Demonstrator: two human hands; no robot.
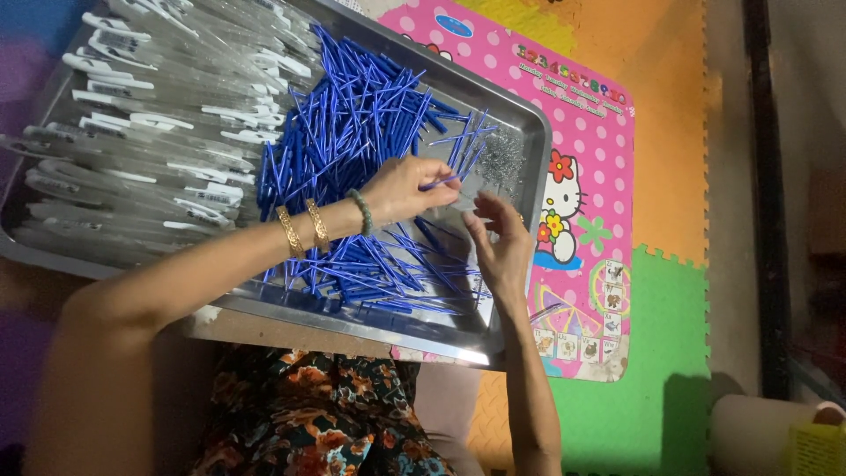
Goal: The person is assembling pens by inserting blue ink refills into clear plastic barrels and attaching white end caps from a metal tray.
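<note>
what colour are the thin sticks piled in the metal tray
Blue sticks, seen clearly in the head view, heaped in the tray.

Single view, head-worn camera. It looks steeply down over the wearer's lap, close in. The shallow rectangular steel tray (520, 123) fills the upper left and centre of the frame, tilted against the frame edges. The colourful foam floor mat (679, 353) takes the right side. No second view to overlap.

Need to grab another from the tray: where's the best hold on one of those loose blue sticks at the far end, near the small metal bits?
Pinch a loose blue stick mid-shaft, from above. They lie flat and spread apart there, unlike the tangled blue pile.
</note>
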